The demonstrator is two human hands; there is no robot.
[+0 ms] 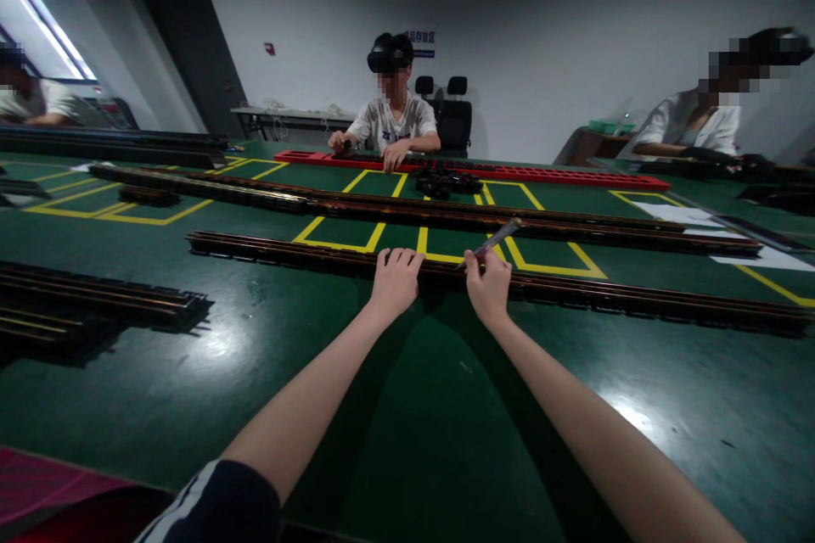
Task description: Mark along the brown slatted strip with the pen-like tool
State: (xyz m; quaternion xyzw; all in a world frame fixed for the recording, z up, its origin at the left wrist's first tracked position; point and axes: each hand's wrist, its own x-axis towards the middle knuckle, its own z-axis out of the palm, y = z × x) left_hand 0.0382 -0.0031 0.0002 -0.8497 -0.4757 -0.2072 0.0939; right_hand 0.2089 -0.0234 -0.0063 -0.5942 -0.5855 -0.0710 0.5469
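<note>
A long dark rail (280, 252) with copper-coloured strips lies across the green table (395, 407) in front of me. My left hand (395, 280) rests on this rail with its fingers curled over the near edge. My right hand (489, 284) sits on the rail just to the right and pinches a thin metal tool (497, 237) that points up and to the right. A second long rail (573, 229) lies parallel behind the first.
Yellow tape marks boxes on the table. A stack of rails (95, 301) lies at the left. Across the table a person sits at a red rail (541, 174), with small black parts (446, 182) nearby. Other people sit at far left and right; white sheets (675, 212) lie right.
</note>
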